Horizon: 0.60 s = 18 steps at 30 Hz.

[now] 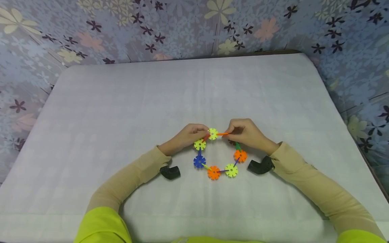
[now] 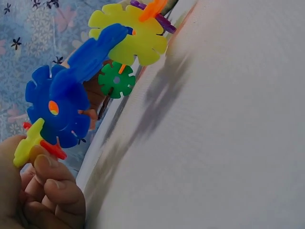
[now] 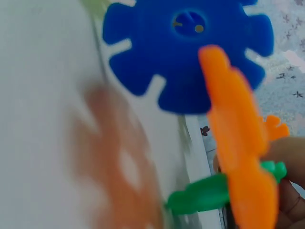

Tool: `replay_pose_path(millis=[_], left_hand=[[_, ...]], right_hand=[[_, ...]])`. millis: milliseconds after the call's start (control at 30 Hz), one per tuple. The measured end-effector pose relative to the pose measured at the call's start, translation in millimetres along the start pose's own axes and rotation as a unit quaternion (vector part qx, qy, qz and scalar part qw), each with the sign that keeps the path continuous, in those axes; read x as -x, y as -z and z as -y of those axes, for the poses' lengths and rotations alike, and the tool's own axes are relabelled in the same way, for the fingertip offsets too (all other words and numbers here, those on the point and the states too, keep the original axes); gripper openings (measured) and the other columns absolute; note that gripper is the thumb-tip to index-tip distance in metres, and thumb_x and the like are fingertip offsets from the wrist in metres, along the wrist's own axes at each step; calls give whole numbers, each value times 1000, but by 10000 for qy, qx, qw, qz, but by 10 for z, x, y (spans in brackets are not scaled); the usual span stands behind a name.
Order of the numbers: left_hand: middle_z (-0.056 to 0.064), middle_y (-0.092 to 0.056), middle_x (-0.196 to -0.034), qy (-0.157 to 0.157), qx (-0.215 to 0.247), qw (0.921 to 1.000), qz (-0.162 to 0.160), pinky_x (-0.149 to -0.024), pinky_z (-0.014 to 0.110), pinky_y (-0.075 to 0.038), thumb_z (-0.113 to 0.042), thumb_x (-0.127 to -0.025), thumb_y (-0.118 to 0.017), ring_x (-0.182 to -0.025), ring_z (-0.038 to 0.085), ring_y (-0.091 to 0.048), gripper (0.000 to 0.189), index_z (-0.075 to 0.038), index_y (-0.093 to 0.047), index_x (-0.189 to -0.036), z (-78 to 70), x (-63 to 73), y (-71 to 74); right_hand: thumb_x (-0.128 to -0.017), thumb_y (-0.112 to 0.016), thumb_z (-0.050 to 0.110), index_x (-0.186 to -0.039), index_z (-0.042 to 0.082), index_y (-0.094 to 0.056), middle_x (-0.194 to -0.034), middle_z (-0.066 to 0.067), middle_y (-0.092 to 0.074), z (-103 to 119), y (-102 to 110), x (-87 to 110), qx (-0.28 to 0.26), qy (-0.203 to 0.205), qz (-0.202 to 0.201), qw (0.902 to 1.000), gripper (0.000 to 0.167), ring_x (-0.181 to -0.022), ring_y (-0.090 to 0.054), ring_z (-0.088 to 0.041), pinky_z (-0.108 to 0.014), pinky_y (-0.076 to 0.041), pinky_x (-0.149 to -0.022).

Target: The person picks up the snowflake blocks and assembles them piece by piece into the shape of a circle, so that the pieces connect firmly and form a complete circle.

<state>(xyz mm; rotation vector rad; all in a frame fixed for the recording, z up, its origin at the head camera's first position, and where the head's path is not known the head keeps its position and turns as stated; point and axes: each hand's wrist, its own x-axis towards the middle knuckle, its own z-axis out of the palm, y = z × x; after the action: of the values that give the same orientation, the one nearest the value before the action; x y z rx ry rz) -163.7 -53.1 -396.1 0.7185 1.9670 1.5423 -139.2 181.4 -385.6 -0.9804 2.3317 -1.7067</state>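
Observation:
A chain of notched plastic discs, slotted into one another, curves in a loop between both hands. My left hand [image 1: 189, 133] pinches it at the upper left, where a red disc [image 2: 53, 149] meets a yellow disc [image 1: 200, 145]. My right hand [image 1: 247, 133] pinches an orange disc [image 1: 223, 134], seen edge-on, which joins the top yellow disc [image 1: 213, 134]. Lower round the loop come a blue disc [image 1: 199, 161], an orange disc [image 1: 214, 172] and a yellow-green disc [image 1: 231, 170]. Below the right fingers, a green disc [image 1: 237, 146] adjoins another orange disc [image 1: 240, 156].
A pale cloth-covered table [image 1: 136, 101] spreads beneath the arms. Black wrist-worn pieces stick out by the left sleeve [image 1: 152, 164] and the right sleeve [image 1: 291, 165]. Behind the table's far edge runs a floral-patterned backdrop [image 1: 182, 30].

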Motion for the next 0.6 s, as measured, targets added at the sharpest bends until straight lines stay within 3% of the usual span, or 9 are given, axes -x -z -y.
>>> replay_pose_path(millis=[233, 467, 600], left_hand=[[3, -49, -63, -140, 88, 9999, 46, -57, 24, -35, -9, -93, -47, -56, 14, -40, 19, 3, -59, -85, 11, 0, 4], [4, -46, -64, -338, 69, 9994, 94, -59, 25, -36, -8, -94, -45, -58, 15, -41, 19, 2, -56, -83, 19, 23, 27], [4, -46, -64, -382, 146, 9991, 123, -59, 25, -36, -6, -94, -45, -57, 15, -41, 19, 3, -56, -83, 13, 9, 14]], right_hand=[[-69, -63, -22, -72, -6, -61, -67, -15, -57, 259, -53, -39, 341, 473, -84, 9983, 17, -55, -52, -21, -21, -44, -56], [-69, -63, -22, -74, 0, -60, -76, -13, -61, 18, -124, -21, 478, 934, -211, 9943, 23, -59, -55, -20, -19, -41, -53], [-67, -62, -25, -72, -3, -57, -76, -18, -61, 124, -142, -19, 317, 996, -338, 9940, 23, -62, -57, -26, -19, -42, -53]])
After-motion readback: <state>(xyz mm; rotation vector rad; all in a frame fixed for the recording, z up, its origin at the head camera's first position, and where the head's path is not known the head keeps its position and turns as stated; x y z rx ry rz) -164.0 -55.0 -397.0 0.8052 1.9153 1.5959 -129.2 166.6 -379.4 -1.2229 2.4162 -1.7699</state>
